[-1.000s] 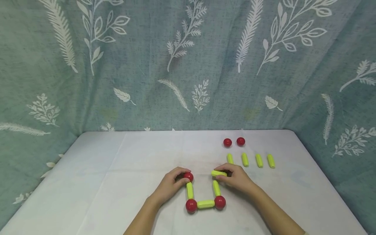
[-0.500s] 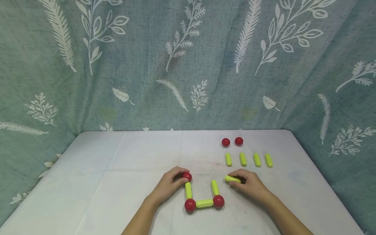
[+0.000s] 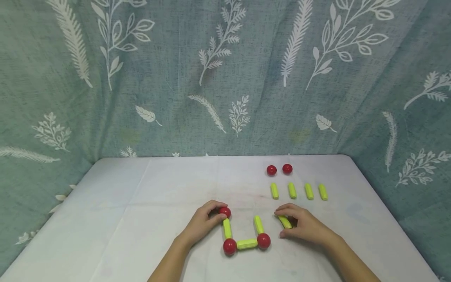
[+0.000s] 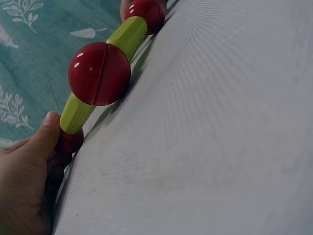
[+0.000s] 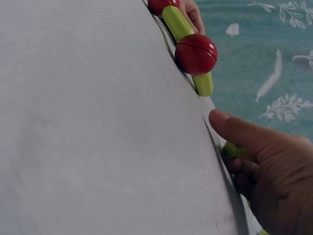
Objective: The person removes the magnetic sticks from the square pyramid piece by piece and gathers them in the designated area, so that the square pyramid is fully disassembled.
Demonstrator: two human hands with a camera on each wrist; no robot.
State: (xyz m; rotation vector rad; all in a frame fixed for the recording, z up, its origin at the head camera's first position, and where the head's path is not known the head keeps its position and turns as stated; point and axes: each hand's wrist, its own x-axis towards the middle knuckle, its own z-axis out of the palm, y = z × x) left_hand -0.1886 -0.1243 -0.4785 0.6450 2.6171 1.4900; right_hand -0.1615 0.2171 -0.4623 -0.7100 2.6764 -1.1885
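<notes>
In the head view a U-shaped frame of red balls and yellow-green rods lies on the table. My left hand [image 3: 203, 220] pinches the red ball [image 3: 225, 212] at its far left end between thumb and fingers. The near corners are a left ball [image 3: 230, 246] and a right ball [image 3: 263, 241], joined by a rod [image 3: 246, 244]. The right side rod [image 3: 258, 224] has a free far end. My right hand [image 3: 304, 224] is spread around a loose yellow-green rod [image 3: 285, 222], its thumb apart from it. In the right wrist view this rod [image 5: 234, 150] is partly hidden behind the thumb.
Behind the right hand, several yellow-green rods [image 3: 292, 190] lie in a row on the white-covered table [image 3: 158, 188]. Two red balls [image 3: 271, 170] sit farther back. A green leaf-patterned curtain [image 3: 176, 78] stands along the table's back and sides.
My right hand has moved right, carrying the rod away from the frame, then loosened its grip; the rod is now turned more lengthwise. The left hand stays on its ball.
</notes>
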